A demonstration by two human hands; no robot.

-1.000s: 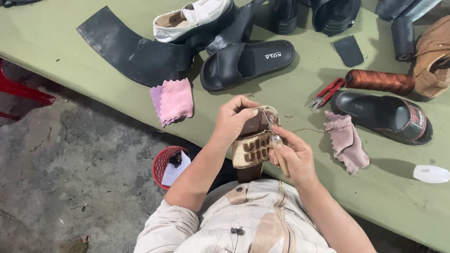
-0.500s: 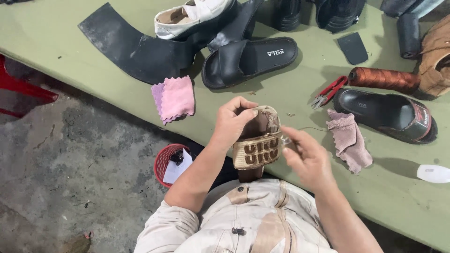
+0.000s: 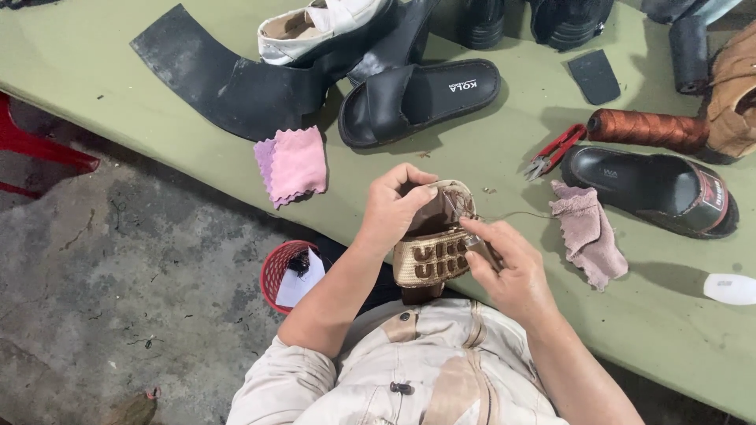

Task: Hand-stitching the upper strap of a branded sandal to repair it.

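Observation:
My left hand (image 3: pixel 391 211) grips the toe end of a brown sandal (image 3: pixel 431 256) with a woven beige strap, held over the table's near edge above my lap. My right hand (image 3: pixel 513 271) pinches a small dark stitching tool (image 3: pixel 478 245) against the sandal's side, just above the strap. A thin thread (image 3: pixel 521 213) runs from the sandal towards the right across the green table (image 3: pixel 94 71).
On the table lie a pink cloth (image 3: pixel 293 164), a black slide sandal (image 3: pixel 421 98), a black rubber sheet (image 3: pixel 224 75), a white shoe (image 3: pixel 323 24), red snips (image 3: pixel 555 151), a brown thread spool (image 3: pixel 647 130), a dusty-pink rag (image 3: pixel 587 232) and another dark sandal (image 3: pixel 650 189). A red basket (image 3: pixel 281 271) stands on the floor.
My right hand has shifted from the sandal's right edge up onto its side, bringing the tool against the sole. My left hand keeps its hold on the toe.

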